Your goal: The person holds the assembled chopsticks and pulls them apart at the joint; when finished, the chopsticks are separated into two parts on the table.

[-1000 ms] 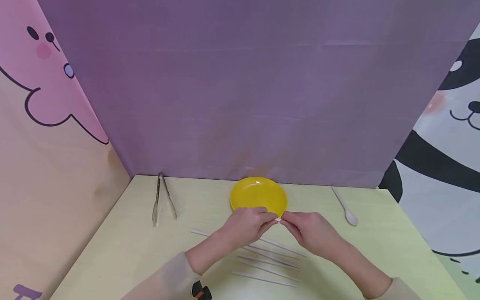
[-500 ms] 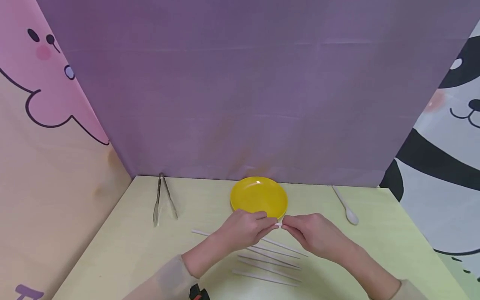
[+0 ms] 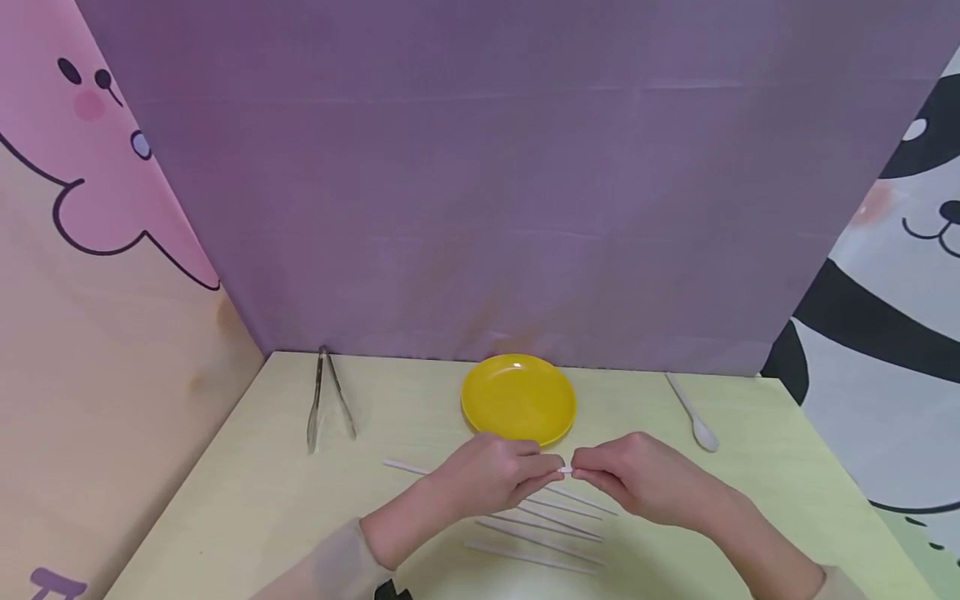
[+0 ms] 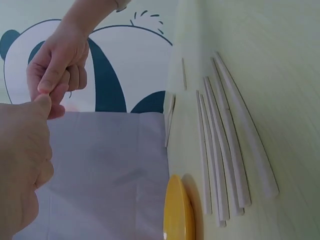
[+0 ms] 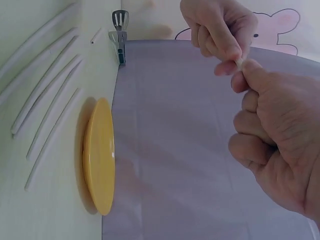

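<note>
My left hand (image 3: 495,477) and right hand (image 3: 651,482) meet fingertip to fingertip just in front of the yellow plate (image 3: 517,396). Between them is a small white piece (image 3: 566,470), pinched by thumb and forefinger of each hand. In the right wrist view a bit of that piece (image 5: 239,64) shows at the fingertips; the rest is hidden by the fingers. Both hands are held above the table in the wrist views. Below them several thin white strips (image 3: 534,557) lie roughly side by side, partly covered by the left hand and forearm in the head view.
Metal tongs (image 3: 315,404) lie at the back left, legs spread. A pale spoon (image 3: 693,421) lies at the back right. Behind the table (image 3: 247,500) hangs a purple cloth (image 3: 480,183); printed panels with cartoon animals stand on both sides.
Both hands have moved together toward the person and slightly right, the white piece still pinched between them. More of the plate's front rim shows. The strips, tongs and spoon have stayed put.
</note>
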{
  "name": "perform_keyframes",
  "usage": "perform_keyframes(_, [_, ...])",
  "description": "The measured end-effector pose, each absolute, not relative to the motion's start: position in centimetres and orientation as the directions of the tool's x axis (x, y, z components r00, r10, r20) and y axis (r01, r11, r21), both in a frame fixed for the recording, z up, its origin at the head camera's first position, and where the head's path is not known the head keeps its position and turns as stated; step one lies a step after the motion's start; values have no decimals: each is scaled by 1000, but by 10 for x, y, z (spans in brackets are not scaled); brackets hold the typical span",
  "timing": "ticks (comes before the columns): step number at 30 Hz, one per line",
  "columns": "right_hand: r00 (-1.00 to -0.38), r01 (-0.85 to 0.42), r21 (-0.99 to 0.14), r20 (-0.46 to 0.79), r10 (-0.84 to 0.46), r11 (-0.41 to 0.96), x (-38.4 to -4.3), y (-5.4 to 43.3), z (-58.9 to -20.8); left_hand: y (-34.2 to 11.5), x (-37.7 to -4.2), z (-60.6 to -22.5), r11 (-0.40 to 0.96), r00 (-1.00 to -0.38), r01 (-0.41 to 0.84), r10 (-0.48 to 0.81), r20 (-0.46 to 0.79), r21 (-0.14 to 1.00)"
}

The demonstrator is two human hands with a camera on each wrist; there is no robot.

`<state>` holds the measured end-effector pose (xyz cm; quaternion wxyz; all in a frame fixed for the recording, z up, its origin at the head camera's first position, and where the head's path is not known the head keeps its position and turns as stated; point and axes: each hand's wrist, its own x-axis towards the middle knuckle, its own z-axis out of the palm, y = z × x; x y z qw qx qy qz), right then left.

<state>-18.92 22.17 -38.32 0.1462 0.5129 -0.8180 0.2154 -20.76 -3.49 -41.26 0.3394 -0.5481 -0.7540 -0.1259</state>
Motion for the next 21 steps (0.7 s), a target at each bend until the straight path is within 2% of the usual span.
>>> perform_keyframes(7, [-440, -892, -151, 510, -739, 426, -189, 220, -382, -29, -202, -410, 456, -246, 880, 677, 694, -133])
perform_keyframes(15, [-428, -904, -214, 467, -773, 371, -191, 224, -386, -34, -203, -411, 431, -160, 865, 722, 673, -257])
perform_keyframes(17, [-428, -903, -193, 491, -759, 385, -191, 222, -389, -32, -202, -413, 466, -184, 849, 701, 689, -248])
perform_keyframes(21, [-423, -894, -123, 550, -720, 431, -191, 218, -392, -28, -195, -415, 546, -288, 824, 636, 716, -153])
